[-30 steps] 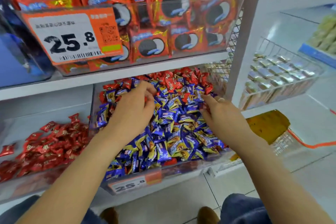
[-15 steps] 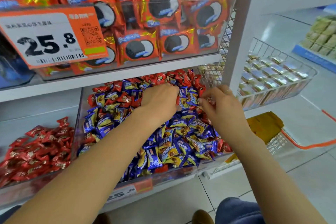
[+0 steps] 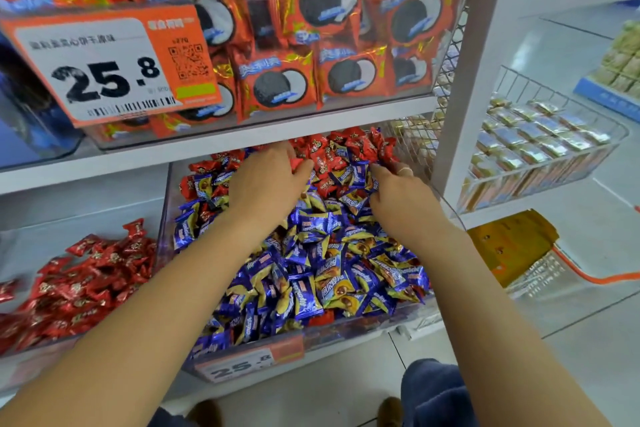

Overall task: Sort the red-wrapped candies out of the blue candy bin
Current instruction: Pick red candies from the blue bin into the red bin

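Note:
A clear bin (image 3: 165, 218) on the lower shelf holds a heap of blue-wrapped candies (image 3: 329, 253). Red-wrapped candies (image 3: 346, 149) are mixed in along its back and left side. My left hand (image 3: 266, 184) reaches into the back of the bin, with a red candy showing between thumb and fingers. My right hand (image 3: 398, 194), a ring on one finger, lies at the back right of the bin. Its fingers curl down among red and blue candies and the fingertips are buried. A second bin holding only red candies (image 3: 86, 281) stands to the left.
The shelf above carries a clear bin of red cookie packs (image 3: 311, 45) with an orange 25.8 price tag (image 3: 104, 69), and its edge overhangs the hands. A wire basket of silver packets (image 3: 540, 149) hangs at right. A yellow package (image 3: 512, 243) lies in an orange-rimmed basket on the floor.
Both hands have moved from the middle of the blue heap to the back of the bin, into the red candies. The view has shifted closer and to the right.

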{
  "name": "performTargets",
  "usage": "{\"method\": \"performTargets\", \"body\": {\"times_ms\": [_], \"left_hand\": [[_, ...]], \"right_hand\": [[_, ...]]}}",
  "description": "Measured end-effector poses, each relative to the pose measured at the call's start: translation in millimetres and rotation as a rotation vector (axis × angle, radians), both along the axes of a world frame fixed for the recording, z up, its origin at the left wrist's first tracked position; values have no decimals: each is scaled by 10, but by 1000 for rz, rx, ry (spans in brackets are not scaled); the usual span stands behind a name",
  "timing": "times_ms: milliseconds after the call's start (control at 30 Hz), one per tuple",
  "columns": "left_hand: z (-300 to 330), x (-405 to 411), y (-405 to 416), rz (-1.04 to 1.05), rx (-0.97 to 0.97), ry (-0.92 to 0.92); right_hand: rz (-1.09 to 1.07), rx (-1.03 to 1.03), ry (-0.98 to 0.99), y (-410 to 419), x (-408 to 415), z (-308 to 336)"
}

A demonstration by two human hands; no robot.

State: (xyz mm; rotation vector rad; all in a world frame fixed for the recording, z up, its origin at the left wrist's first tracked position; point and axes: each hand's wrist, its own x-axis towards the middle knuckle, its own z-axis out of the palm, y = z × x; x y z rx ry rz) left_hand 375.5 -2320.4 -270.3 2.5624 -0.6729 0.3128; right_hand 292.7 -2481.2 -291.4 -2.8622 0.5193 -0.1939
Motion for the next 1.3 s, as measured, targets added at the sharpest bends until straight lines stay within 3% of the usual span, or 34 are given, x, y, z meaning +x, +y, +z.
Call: {"method": "performTargets", "body": {"times_ms": [133,367,467,767,1300], "left_hand": [[-22,217,-179,-8,12,0],[8,346,-566,-81,136,294],[49,344,-643,-129,227,328],[100,-77,-199,-413,370,397],[182,-313,536,-332,42,187]], "right_hand": [[2,25,10,-47,-71,53],[107,64,10,-99,-188,63],[111,84,0,-131,-201,62],[68,55,8,-139,-230,94],[123,199,-200,-27,-437,233]]}}
